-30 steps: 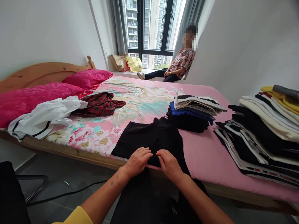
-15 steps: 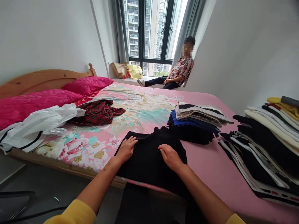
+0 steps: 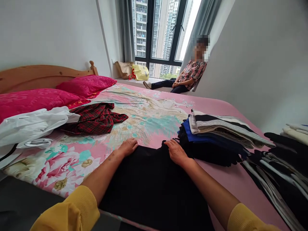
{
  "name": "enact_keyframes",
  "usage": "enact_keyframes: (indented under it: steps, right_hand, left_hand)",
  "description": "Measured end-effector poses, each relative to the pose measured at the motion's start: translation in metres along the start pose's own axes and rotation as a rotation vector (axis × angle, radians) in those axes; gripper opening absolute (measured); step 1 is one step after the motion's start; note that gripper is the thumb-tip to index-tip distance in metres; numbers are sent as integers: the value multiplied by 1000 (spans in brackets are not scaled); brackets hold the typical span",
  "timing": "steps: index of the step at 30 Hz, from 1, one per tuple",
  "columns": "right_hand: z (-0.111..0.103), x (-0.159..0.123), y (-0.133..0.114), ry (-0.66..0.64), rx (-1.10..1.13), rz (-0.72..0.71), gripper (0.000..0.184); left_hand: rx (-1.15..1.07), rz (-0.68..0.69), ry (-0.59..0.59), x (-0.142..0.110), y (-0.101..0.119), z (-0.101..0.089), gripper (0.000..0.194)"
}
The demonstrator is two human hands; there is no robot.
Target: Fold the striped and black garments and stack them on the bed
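A black garment (image 3: 154, 186) lies spread over the near edge of the bed; its exact kind is unclear. My left hand (image 3: 129, 147) is at its far left corner, fingers curled over the edge and closed on the cloth. At the far right edge, my right hand (image 3: 176, 152) has bent fingers gripping the fabric by what look like thin black straps. Just right of that hand sits a stack of folded clothes (image 3: 216, 128), with striped, blue and black pieces.
A red plaid garment (image 3: 96, 118) and a white garment (image 3: 36, 123) lie crumpled on the left. Another folded pile (image 3: 281, 173) stands at the right. Beyond are pink pillows (image 3: 86, 85), a paper bag (image 3: 124, 69), a yellow bag (image 3: 141, 72) and a person (image 3: 192, 73) seated by the window.
My hands have moved from lying on the garment to its far edge, and their fingers have curled onto it. The cloth's top edge looks straighter. The view has moved closer.
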State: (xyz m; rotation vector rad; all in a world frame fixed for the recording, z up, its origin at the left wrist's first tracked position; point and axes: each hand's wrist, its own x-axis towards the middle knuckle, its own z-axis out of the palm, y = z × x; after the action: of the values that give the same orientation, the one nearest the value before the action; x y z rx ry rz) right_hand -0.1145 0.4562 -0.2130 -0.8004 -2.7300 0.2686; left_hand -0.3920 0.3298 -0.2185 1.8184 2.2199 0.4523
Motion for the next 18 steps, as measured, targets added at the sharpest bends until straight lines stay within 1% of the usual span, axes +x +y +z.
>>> enact_keyframes:
  steps: [2,3,4,6,7,9,11,13,15,18]
  right_hand:
    - [3,18,1,-73,-56,-51,59]
    - [5,25,1,-120,-80,-57,56]
    - [6,32,2,-167,-100,-43,49]
    - [10,41,5,-231,-126,37,30]
    - [13,43,7,-242,-135,84,25]
    - [17,47,11,-228,-153,161,23]
    - [22,48,13,-216,-172,196,22]
    - [25,47,13,-207,-189,198,21]
    - [26,45,13,-193,-208,192,19]
    - [24,40,13,-161,-253,194,19]
  left_hand:
    - [-10,-10,4,0,-4,0,22]
    - [-17,-23,5,1,-6,1,24]
    - [-26,-40,6,1,-9,2,25]
    - [-55,-80,5,2,-13,4,29]
    - [-81,-96,-4,3,-15,4,32]
    - [-156,-112,-46,4,-17,3,36]
    - [-245,-109,-101,5,-18,1,34]
    - [-305,-116,-114,4,-18,0,29]
    - [-312,-161,-57,3,-18,1,24]
    - [-259,-241,77,2,-20,8,21]
